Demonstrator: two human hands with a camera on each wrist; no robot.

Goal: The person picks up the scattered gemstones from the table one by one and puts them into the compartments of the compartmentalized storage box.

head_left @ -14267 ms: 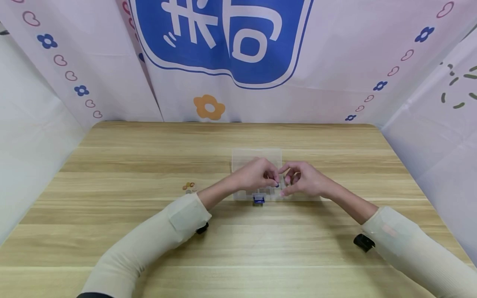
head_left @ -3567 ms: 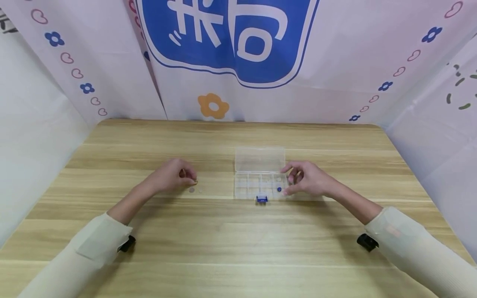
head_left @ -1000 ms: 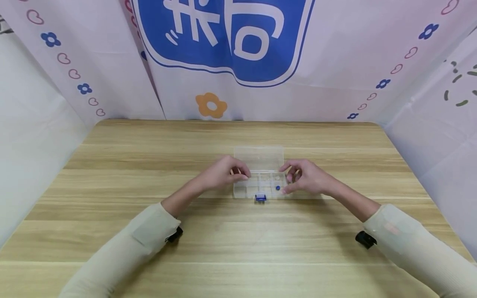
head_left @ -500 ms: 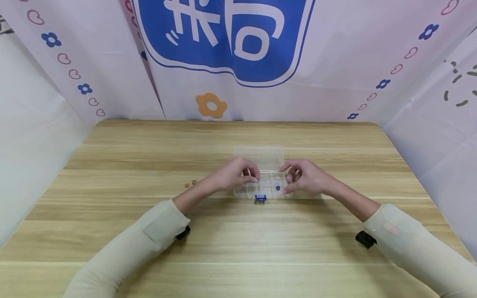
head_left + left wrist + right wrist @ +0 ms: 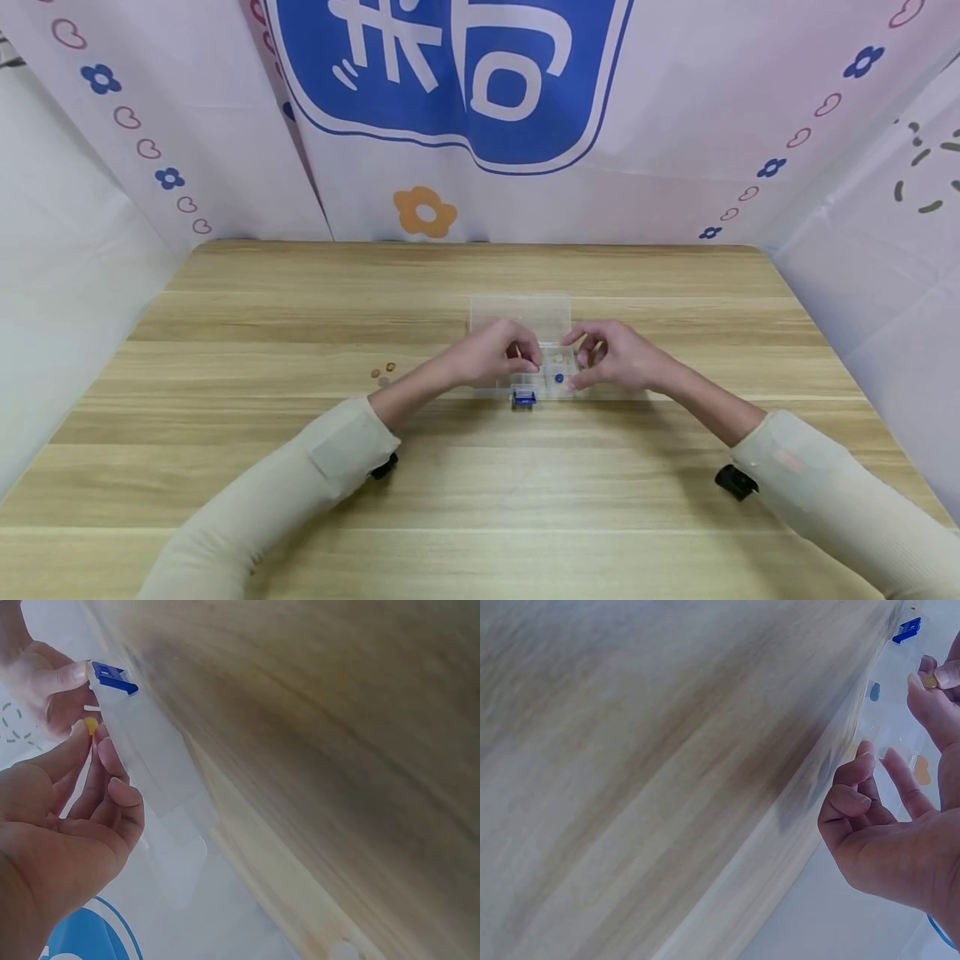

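Observation:
A clear plastic compartment box (image 5: 483, 379) lies on the table with its lid (image 5: 520, 307) raised at the back and a blue latch (image 5: 524, 399) at the front. My left hand (image 5: 498, 352) is over its middle, thumb and fingertips pinching a small yellow button-like disc (image 5: 91, 725), seen best in the left wrist view. My right hand (image 5: 617, 358) holds the box's right end, thumb towards the front and index finger towards the back. A blue disc (image 5: 559, 378) rests in the front right compartment, with a pale piece (image 5: 558, 357) behind it. The left hand covers several middle compartments.
Left of the box, two small orange-brown pieces (image 5: 390, 367) and a greyish disc (image 5: 384, 382) lie on the wooden table (image 5: 480, 500), close to the left forearm. A printed white cloth (image 5: 675, 167) hangs behind the table's far edge.
Earlier my left hand held a blue disc over the box, then was among the loose pieces. Over the last second it has moved right across the compartments. The right hand stays put.

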